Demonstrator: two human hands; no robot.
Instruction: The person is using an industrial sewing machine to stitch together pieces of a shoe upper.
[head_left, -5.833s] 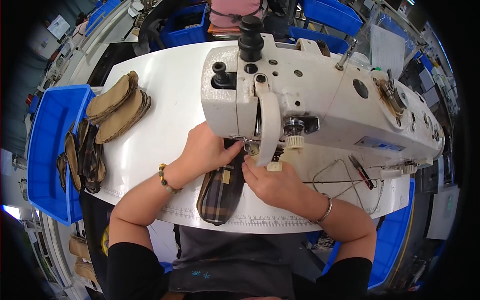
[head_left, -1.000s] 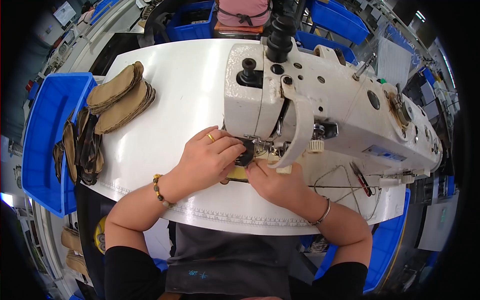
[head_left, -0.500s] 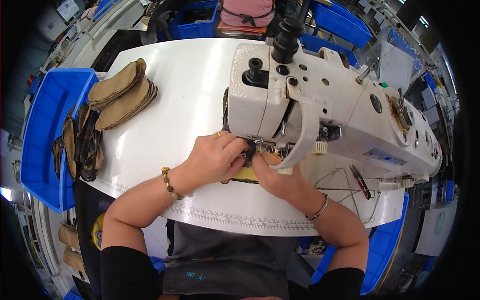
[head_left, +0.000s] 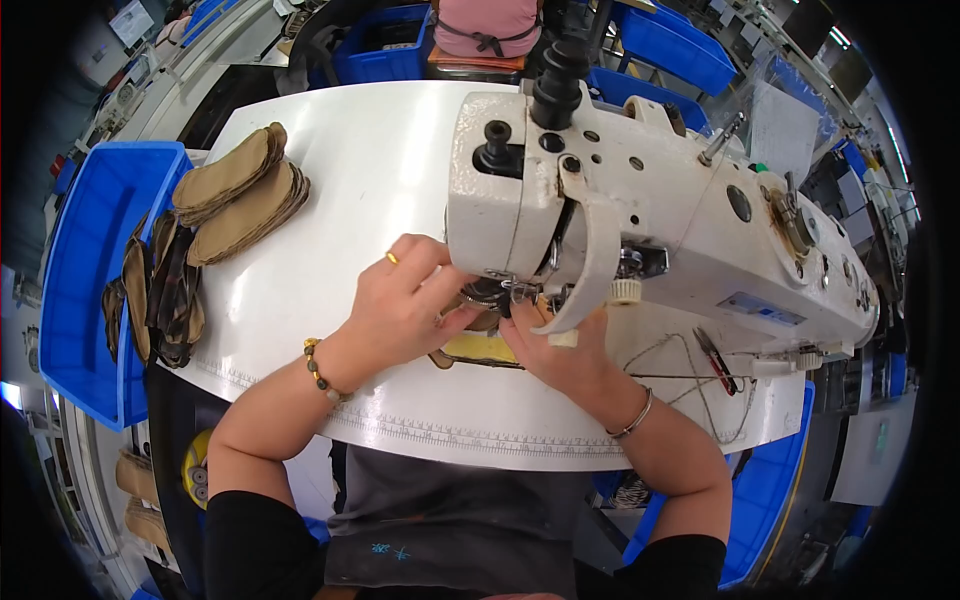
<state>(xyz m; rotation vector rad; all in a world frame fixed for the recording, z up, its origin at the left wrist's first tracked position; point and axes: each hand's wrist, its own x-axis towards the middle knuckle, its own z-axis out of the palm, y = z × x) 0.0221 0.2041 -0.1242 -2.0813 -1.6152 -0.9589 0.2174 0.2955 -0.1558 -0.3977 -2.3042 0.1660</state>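
Observation:
Under the head of the white sewing machine (head_left: 500,180) lies a fabric piece with a yellow face (head_left: 482,348) and a dark edge. To the left of the presser foot (head_left: 515,292), my left hand (head_left: 400,305) pinches the dark edge of this piece between thumb and fingers. From the other side my right hand (head_left: 560,352) presses on the piece close to the foot, its fingers bent together. The curved white guard and the foot partly cover the right fingertips. Exactly where the needle meets the fabric is hidden.
Two stacks of tan sole-shaped pieces (head_left: 250,215) lie at the table's far left. Camouflage pieces (head_left: 175,290) hang over a blue bin (head_left: 75,270). Red-and-black thread snips (head_left: 715,360) and loose cord (head_left: 690,375) lie right. A person in pink (head_left: 487,25) sits beyond.
My left hand has shifted slightly left and up, its fingers spreading a little away from the foot. The right hand stays by the presser foot, with more of its fingertips showing.

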